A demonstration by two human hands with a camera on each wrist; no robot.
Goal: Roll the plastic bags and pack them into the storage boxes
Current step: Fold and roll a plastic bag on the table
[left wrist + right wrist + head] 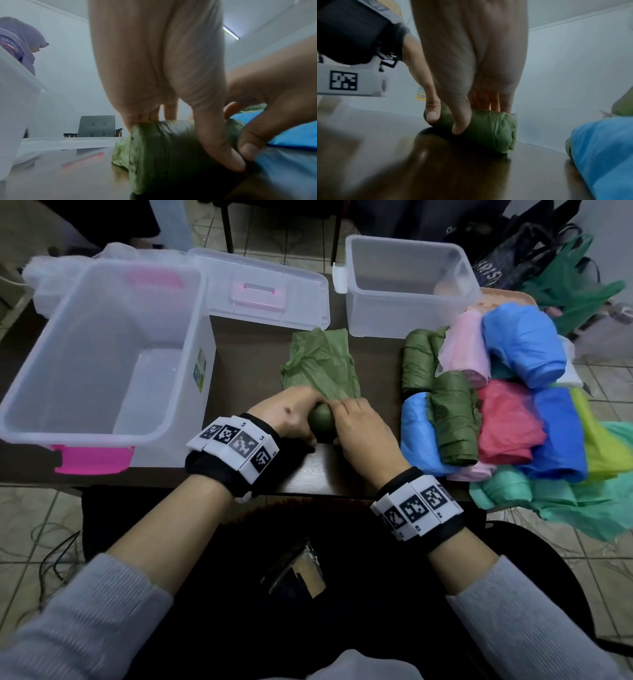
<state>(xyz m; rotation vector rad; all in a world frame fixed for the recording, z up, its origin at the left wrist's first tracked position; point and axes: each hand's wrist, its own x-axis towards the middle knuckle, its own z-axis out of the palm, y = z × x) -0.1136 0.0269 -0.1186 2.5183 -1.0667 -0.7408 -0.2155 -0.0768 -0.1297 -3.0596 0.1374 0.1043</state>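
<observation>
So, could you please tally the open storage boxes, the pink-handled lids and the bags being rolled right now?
Open storage boxes: 2, large box and small box
Pink-handled lid: 1
Bags being rolled: 1, olive bag under left hand and right hand
Total: 4

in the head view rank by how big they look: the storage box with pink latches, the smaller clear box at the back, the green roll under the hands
1. storage box with pink latches, largest, though it is nearer the camera.
2. smaller clear box, clearly smaller.
3. green roll, smallest, partly hidden by the left hand and right hand.
</observation>
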